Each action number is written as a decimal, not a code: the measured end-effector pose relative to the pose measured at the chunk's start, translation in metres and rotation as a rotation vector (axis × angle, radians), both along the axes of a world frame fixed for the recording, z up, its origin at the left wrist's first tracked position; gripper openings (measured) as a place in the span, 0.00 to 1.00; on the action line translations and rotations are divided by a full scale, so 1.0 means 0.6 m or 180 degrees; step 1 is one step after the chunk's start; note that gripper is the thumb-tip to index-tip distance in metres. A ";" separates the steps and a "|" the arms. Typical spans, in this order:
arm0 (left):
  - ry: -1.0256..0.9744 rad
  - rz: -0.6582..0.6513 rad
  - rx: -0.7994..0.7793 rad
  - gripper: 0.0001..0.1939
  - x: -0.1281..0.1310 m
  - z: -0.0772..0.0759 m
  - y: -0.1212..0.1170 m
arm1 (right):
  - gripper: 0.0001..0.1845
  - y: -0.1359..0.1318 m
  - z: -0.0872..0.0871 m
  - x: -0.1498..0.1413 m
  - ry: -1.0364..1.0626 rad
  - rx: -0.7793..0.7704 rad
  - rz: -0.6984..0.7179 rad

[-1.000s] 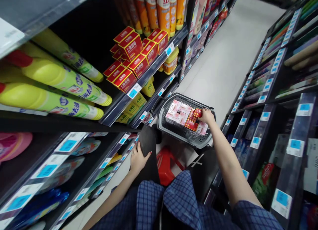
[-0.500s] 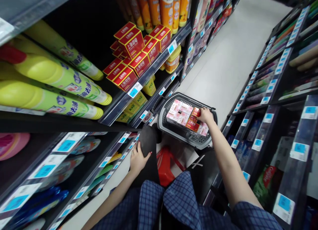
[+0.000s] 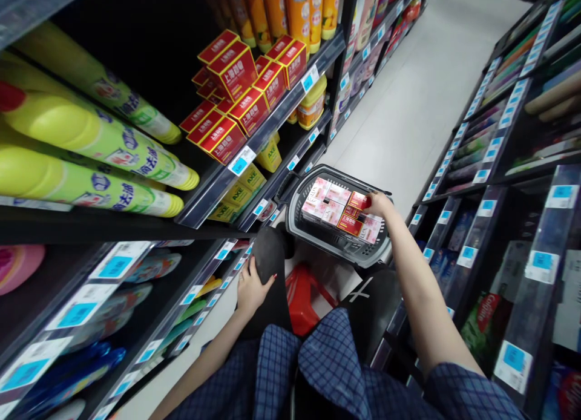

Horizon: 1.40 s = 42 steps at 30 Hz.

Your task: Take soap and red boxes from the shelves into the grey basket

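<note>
My right hand [image 3: 380, 204] reaches into a grey-black shopping basket [image 3: 333, 255] on the floor in front of me. Its fingers are curled at the edge of a red soap box [image 3: 360, 200]. A second red soap box [image 3: 350, 225] lies nearer to me, and both are on top of pink-and-white boxes [image 3: 323, 200] in the basket. My left hand [image 3: 252, 288] rests on my dark-trousered knee, fingers spread and holding nothing. To the left, a stack of matching red soap boxes [image 3: 235, 69] stands on the shelf.
Yellow-green bottles [image 3: 136, 190] lie left of the stack, and orange bottles [image 3: 299, 14] stand behind it. Yellow AXE packs [image 3: 238, 193] sit one shelf lower. A red stool-like object [image 3: 302, 299] is between my legs. Shelves with price tags [image 3: 542, 261] line the right side.
My view has shifted slightly, so the shelves appear a little lower left. My right hand stays at the red soap box in the basket. My left hand remains on my knee.
</note>
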<state>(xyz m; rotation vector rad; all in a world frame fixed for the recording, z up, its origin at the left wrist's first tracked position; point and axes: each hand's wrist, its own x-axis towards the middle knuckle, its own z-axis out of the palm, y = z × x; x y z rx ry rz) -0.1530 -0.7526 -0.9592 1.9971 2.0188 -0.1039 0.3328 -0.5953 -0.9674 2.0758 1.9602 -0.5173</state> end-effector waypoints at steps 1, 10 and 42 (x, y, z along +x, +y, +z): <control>-0.0011 0.0008 0.0006 0.46 0.000 -0.001 0.000 | 0.29 0.000 0.001 0.002 -0.0017 -0.0015 0.0022; 0.0006 -0.0046 0.0073 0.46 -0.003 -0.007 -0.002 | 0.29 -0.010 0.011 -0.008 -0.0196 0.0037 0.0151; -0.0324 -0.0202 0.0257 0.42 0.004 0.004 -0.006 | 0.34 -0.026 0.026 -0.008 -0.0059 0.0276 0.0036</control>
